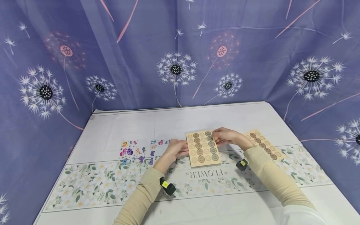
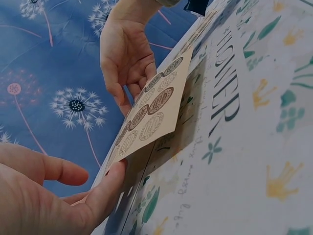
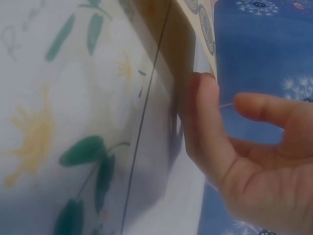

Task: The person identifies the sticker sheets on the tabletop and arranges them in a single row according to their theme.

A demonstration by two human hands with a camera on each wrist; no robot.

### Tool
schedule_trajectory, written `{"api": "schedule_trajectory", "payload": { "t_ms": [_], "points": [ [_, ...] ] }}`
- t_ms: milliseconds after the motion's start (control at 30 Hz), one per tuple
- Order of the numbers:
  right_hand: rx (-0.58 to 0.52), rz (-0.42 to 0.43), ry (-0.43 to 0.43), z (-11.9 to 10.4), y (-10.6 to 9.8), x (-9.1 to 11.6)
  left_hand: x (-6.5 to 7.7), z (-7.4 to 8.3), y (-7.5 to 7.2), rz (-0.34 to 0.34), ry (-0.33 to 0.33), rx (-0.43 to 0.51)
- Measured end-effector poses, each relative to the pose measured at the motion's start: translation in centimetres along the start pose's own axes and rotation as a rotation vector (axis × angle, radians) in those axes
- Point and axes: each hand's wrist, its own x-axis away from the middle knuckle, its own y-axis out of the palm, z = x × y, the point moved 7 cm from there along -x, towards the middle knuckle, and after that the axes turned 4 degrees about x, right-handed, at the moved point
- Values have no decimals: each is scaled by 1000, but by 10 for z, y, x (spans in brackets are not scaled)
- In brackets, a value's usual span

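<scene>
A tan sheet of round brown and cream stickers [image 1: 203,148] is raised over the table, its shadow falling on the cloth below. At its left edge is my left hand [image 1: 176,148], with a fingertip under the near corner in the left wrist view and another digit standing apart. My right hand [image 1: 225,136] supports the opposite edge. In the right wrist view its fingers [image 3: 210,122] reach beneath the sheet while the thumb stays off it. Both hands have their fingers fairly straight, and the sheet's edge hides some tips.
A second tan sticker sheet [image 1: 262,143] lies at the right, partly behind the right forearm. Sheets of colourful cartoon stickers [image 1: 130,152] lie at the left. A floral band lettered FLOWER crosses the white tablecloth [image 1: 180,118]. Purple dandelion curtains [image 1: 140,56] enclose the table's back and sides.
</scene>
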Motion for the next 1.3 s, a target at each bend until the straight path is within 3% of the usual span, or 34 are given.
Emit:
{"api": "schedule_trajectory", "payload": {
  "t_ms": [467,933,1300],
  "points": [
    [-19,-19,-7,-2,6,-3,0,0,-4,3,15,11],
    [-50,-26,-7,-7,14,-9,2,7,-13,15,85,-116],
    [-59,-51,-17,-14,21,-10,5,9,-21,45,80,-188]
  ]
}}
